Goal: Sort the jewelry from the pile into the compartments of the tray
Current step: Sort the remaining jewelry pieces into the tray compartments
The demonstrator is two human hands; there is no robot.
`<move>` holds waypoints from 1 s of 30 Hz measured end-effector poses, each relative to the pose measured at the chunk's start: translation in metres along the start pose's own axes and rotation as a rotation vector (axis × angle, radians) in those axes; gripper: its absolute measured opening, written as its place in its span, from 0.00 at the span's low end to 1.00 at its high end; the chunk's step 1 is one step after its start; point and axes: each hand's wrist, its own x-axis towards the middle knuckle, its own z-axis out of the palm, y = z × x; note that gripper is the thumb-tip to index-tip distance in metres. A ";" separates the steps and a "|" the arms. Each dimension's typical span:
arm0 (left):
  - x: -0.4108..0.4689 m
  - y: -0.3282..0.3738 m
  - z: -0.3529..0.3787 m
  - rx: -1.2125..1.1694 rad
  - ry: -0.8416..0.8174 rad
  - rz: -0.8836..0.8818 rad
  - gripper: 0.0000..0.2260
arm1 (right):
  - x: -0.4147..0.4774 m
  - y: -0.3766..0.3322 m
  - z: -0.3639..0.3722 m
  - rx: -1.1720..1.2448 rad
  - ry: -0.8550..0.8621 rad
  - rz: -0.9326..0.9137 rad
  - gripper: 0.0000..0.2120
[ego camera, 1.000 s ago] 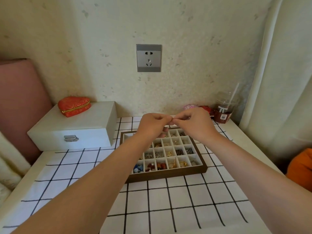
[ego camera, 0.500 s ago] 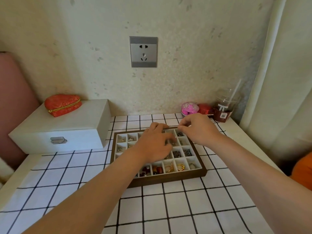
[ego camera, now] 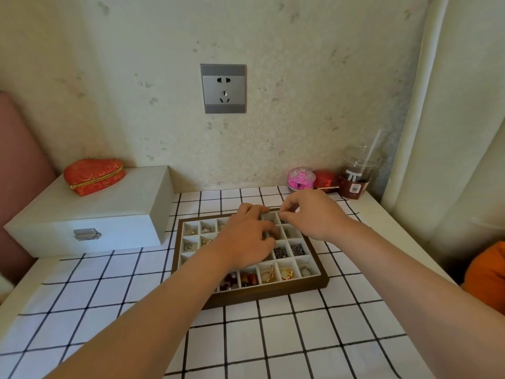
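A brown wooden tray (ego camera: 273, 292) with several white compartments lies on the checked tablecloth. Its compartments hold gold rings (ego camera: 285, 273), red beads (ego camera: 248, 279) and dark silver pieces (ego camera: 289, 251). My left hand (ego camera: 246, 239) hovers low over the tray's middle, its fingertips curled down into a compartment; whether they hold anything is hidden. My right hand (ego camera: 311, 214) is above the tray's back right corner, thumb and forefinger pinched on a tiny piece that is too small to identify. I see no loose pile.
A white latched box (ego camera: 109, 214) with a red heart pouch (ego camera: 93, 176) on top stands left of the tray. Behind the tray are a pink container (ego camera: 300, 178), a red one (ego camera: 325, 179) and a plastic cup (ego camera: 355, 179) with a straw. Something orange (ego camera: 486, 274) is at the right edge.
The hands were pinched together above the tray. They have since parted: the left dropped into the tray's middle, while the right stays raised over the back right corner.
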 end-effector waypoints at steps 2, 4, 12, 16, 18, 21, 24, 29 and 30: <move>-0.001 0.000 0.000 -0.036 -0.007 -0.012 0.15 | 0.000 0.000 0.001 -0.038 -0.034 -0.026 0.03; -0.001 -0.002 -0.002 -0.083 0.002 -0.027 0.16 | -0.001 -0.002 0.000 -0.076 -0.089 -0.044 0.03; -0.006 -0.012 -0.004 -0.146 0.061 0.020 0.17 | -0.002 -0.018 0.000 -0.385 -0.164 -0.183 0.07; -0.009 -0.014 -0.004 -0.117 0.077 0.029 0.18 | 0.001 -0.027 0.002 -0.542 -0.182 -0.219 0.11; -0.013 -0.015 -0.005 -0.084 0.068 0.020 0.22 | 0.002 -0.028 0.001 -0.516 -0.196 -0.196 0.10; -0.025 -0.016 -0.010 -0.045 0.096 0.006 0.24 | -0.002 -0.025 -0.003 -0.372 -0.215 -0.123 0.07; -0.046 -0.020 -0.018 -0.034 0.100 -0.031 0.27 | -0.017 -0.019 -0.012 -0.166 -0.152 -0.044 0.09; -0.096 -0.024 -0.035 0.106 0.014 -0.163 0.38 | -0.055 -0.011 -0.016 -0.129 -0.106 0.043 0.21; -0.106 -0.025 -0.036 0.139 0.012 -0.189 0.40 | -0.063 -0.012 -0.014 -0.097 -0.141 0.070 0.28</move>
